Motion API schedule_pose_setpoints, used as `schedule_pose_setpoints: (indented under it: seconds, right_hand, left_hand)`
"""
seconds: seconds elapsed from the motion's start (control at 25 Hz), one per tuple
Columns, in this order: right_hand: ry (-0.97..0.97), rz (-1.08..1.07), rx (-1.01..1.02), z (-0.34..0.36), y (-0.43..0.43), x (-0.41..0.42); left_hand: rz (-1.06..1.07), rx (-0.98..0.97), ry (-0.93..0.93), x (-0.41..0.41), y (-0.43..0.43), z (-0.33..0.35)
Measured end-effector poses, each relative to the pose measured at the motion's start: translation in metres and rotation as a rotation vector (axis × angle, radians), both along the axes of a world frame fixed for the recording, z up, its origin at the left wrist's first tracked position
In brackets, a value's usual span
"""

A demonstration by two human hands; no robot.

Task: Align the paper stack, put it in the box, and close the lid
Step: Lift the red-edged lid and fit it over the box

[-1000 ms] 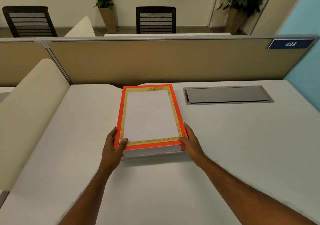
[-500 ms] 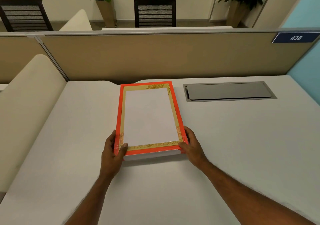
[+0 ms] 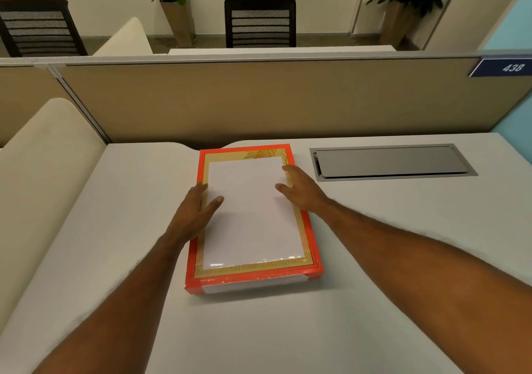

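Observation:
An orange box [image 3: 198,283] lies lengthwise on the white desk [image 3: 374,258], straight in front of me. Its lid [image 3: 247,218], with an orange rim, a gold border and a white centre panel, sits on top; a white strip of the base shows under the near edge. The paper stack is hidden. My left hand [image 3: 195,209] rests flat on the lid's left edge, fingers spread. My right hand [image 3: 300,189] rests flat on the right edge near the far end, fingers also apart. Neither hand grips anything.
A grey cable hatch [image 3: 391,162] is set in the desk right of the box. A beige partition [image 3: 259,100] runs along the far edge, with a cream divider [image 3: 43,155] on the left. Chairs and plants stand beyond.
Both hands left the lid's near corners and slid forward onto its top, left at mid-length, right further away. The lid now sits lower over the base.

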State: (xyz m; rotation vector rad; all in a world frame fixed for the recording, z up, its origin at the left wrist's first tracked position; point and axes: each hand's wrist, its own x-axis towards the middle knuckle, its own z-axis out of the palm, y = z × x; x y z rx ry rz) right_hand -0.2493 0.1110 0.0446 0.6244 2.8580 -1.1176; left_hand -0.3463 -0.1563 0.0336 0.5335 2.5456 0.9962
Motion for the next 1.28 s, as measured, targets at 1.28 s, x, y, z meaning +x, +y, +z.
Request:
schedule_pose_setpoints:
  seconds: [1.28]
  right_hand:
    - [0.01, 0.149, 0.337, -0.061, -0.063, 0.126]
  left_hand:
    - [-0.223, -0.384, 0.409, 0.095, -0.028, -0.043]
